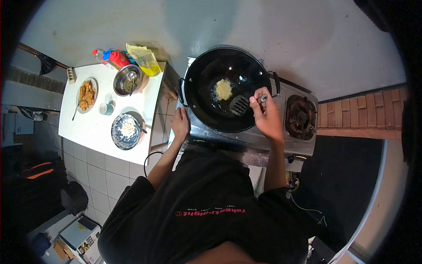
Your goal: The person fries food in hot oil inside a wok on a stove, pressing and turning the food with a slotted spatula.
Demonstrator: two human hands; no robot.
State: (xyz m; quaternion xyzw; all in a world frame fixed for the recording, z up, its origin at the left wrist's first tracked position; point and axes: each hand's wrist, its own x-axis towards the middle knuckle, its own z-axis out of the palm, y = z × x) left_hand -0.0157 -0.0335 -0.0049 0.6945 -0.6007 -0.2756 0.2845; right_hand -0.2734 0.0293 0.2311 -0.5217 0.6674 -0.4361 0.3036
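The right hand grips a spatula, its slotted head in the wok beside a pale lump of food; the left hand is at the stove edge, near the wok; on the white table are a plate of food, two bowls and a cup.

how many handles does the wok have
2: the left handle on one side of the wok, and the right handle opposite, just beyond the right hand

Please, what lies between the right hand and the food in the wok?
In the head view, the slotted spatula lies between the right hand and the food.
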